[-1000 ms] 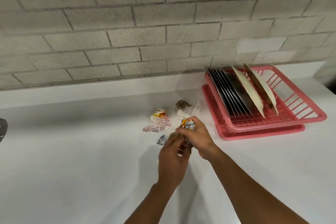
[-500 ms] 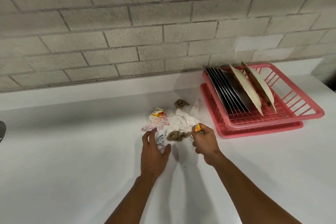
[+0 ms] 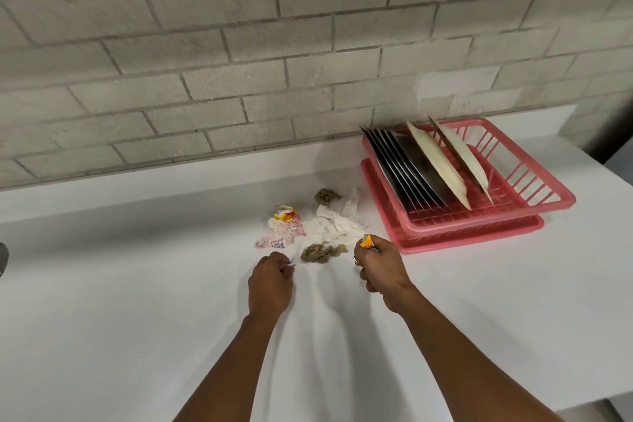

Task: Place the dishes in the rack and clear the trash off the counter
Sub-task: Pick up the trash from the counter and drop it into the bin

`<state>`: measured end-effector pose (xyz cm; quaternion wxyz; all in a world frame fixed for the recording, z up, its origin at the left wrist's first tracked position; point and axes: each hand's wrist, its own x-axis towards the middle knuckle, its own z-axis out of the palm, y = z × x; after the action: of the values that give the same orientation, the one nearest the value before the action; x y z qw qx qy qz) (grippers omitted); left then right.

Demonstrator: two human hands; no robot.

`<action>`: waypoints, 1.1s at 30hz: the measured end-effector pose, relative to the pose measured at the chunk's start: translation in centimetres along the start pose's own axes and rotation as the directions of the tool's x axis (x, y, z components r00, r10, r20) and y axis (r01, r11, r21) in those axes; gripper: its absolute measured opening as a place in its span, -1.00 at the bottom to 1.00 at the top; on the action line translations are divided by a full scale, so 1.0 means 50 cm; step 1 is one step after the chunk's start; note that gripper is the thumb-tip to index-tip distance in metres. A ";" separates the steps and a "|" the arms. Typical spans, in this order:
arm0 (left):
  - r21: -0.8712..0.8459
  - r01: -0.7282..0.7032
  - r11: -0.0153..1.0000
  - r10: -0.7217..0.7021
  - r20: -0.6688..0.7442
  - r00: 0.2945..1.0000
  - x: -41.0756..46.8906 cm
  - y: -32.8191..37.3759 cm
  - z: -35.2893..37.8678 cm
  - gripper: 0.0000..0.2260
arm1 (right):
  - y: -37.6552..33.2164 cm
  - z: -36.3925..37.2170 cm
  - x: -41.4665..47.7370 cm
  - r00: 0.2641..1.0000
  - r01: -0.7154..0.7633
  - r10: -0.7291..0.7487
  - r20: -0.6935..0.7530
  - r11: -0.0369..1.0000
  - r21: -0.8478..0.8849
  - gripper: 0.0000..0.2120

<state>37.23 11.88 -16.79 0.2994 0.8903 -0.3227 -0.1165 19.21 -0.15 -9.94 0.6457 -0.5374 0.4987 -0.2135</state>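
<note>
One orange wrapper (image 3: pixel 367 240) stands upright in right hand (image 3: pixel 381 269); left hand (image 3: pixel 270 284) perhaps pinches foil (image 3: pixel 290 263).

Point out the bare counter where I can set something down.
Bare counter spreads left of the left hand. Another free patch lies right of the right hand, in front of the pink rack. Crowded: the trash pile between both hands and the wall, close beside the rack.
</note>
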 end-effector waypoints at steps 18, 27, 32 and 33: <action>-0.624 0.007 0.782 0.266 0.344 0.901 -0.329 0.359 0.101 -0.93 | 0.142 -0.430 -0.251 0.985 0.080 -0.050 -0.168 0.981 0.177 -0.47; -0.543 -0.070 0.837 0.398 0.514 0.760 -0.557 0.535 0.314 -0.96 | 0.324 -0.691 -0.419 0.890 0.029 0.104 -0.444 0.959 0.282 -0.54; -0.503 -0.032 0.863 0.383 0.614 0.691 -0.672 0.566 0.475 -0.89 | 0.451 -0.792 -0.446 0.840 -0.043 0.240 -0.487 0.923 0.381 -0.60; -0.489 -0.036 0.872 0.377 0.622 0.686 -0.688 0.563 0.507 -0.90 | 0.477 -0.805 -0.443 0.823 -0.063 0.265 -0.502 0.922 0.383 -0.62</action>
<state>-13.42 5.20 -19.29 0.3583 0.6435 -0.4779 -0.4787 -31.26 6.36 -19.38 0.5782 -0.2853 0.6603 -0.3852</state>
